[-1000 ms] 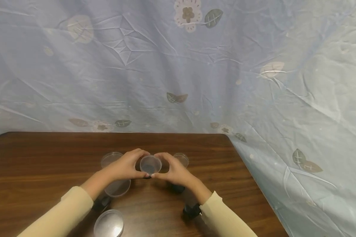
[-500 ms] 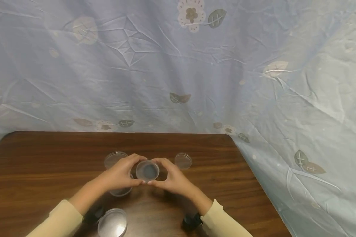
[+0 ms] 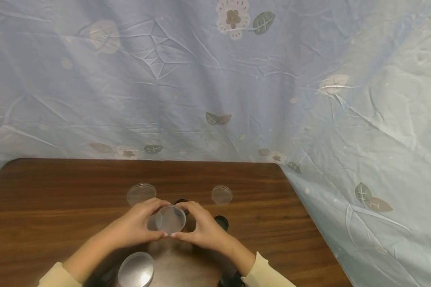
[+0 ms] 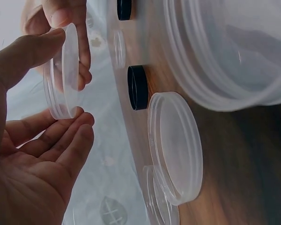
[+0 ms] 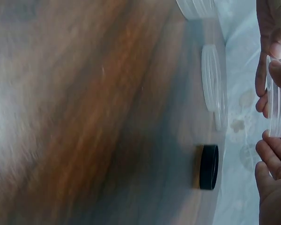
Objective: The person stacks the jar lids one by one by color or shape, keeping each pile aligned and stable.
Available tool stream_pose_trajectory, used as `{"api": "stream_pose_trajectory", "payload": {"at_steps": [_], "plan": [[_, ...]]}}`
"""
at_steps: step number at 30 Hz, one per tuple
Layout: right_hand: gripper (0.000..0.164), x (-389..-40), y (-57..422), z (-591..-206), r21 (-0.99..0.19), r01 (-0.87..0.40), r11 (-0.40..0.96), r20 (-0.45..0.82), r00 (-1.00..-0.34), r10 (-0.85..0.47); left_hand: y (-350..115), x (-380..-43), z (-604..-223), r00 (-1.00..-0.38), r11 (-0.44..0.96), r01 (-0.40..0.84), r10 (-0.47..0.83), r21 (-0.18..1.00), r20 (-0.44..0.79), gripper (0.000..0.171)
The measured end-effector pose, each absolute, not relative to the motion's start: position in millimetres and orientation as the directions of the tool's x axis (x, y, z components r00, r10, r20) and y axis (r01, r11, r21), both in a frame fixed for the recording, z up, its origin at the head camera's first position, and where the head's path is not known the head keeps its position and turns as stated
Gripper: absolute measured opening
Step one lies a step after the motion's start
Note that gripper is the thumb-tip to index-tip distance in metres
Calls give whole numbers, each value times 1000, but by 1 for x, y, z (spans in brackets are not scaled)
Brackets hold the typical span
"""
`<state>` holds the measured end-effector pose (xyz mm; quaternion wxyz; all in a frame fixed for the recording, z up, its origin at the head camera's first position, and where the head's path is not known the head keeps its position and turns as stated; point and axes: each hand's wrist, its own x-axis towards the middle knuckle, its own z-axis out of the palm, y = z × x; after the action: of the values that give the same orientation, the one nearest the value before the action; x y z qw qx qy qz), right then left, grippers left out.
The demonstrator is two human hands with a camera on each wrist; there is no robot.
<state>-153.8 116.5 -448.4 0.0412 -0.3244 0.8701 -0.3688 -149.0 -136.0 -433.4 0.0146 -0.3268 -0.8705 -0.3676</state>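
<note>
Both hands, the left hand (image 3: 139, 225) and the right hand (image 3: 207, 227), have come nearer to the person, and the clear disc (image 3: 171, 220) came along with them. Widest is the pale cloth (image 3: 186, 91) behind, satiny and creased, printed with leaves and flowers. Before it lies the counter (image 3: 265, 207), dark brown, with wood grain and rounded far corners. Near its front rests a shiny round piece (image 3: 136, 270), and farther back a flat clear lid (image 3: 141, 193). Between the hands, above the counter, is the disc, smooth translucent plastic with raised rim; each grip is clamped on it, thumb at the near edge. At right lies a smaller lid (image 3: 222, 195). Smallest are one black cylinder (image 3: 222, 222) and one round black piece (image 3: 181, 200), partly hidden by fingers.
</note>
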Motion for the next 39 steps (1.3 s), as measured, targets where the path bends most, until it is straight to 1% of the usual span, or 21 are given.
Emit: {"api": "stream_pose_trajectory", "payload": {"at_steps": [5, 7, 14, 18, 25, 28, 32, 35, 39], "plan": [[70, -145, 112, -449, -685, -522, 508, 143, -781, -608, -142, -139, -434, -787, 504, 565, 568, 653, 243, 69], [70, -142, 110, -450, -682, -524, 511, 136, -777, -615, -144, -135, -435, -784, 506, 573, 568, 644, 251, 69], [70, -133, 102, -451, -666, -547, 507, 151, -765, -626, -151, -123, -440, -766, 517, 624, 553, 586, 327, 68], [70, -129, 99, -454, -640, -577, 508, 171, -751, -638, -155, -119, -445, -762, 511, 632, 550, 583, 343, 70], [71, -122, 95, -459, -589, -648, 483, 206, -699, -685, -163, -111, -456, -756, 519, 645, 542, 561, 368, 76], [72, -120, 93, -459, -577, -659, 483, 200, -687, -699, -166, -108, -460, -758, 526, 644, 539, 556, 369, 77], [72, -116, 89, -459, -574, -651, 497, 173, -689, -704, -169, -103, -464, -768, 551, 635, 529, 542, 361, 77], [71, -114, 86, -460, -577, -643, 505, 157, -693, -704, -172, -99, -467, -760, 551, 647, 522, 528, 387, 75], [70, -111, 82, -461, -562, -663, 495, 167, -677, -717, -177, -94, -474, -740, 551, 672, 511, 494, 438, 77]]}}
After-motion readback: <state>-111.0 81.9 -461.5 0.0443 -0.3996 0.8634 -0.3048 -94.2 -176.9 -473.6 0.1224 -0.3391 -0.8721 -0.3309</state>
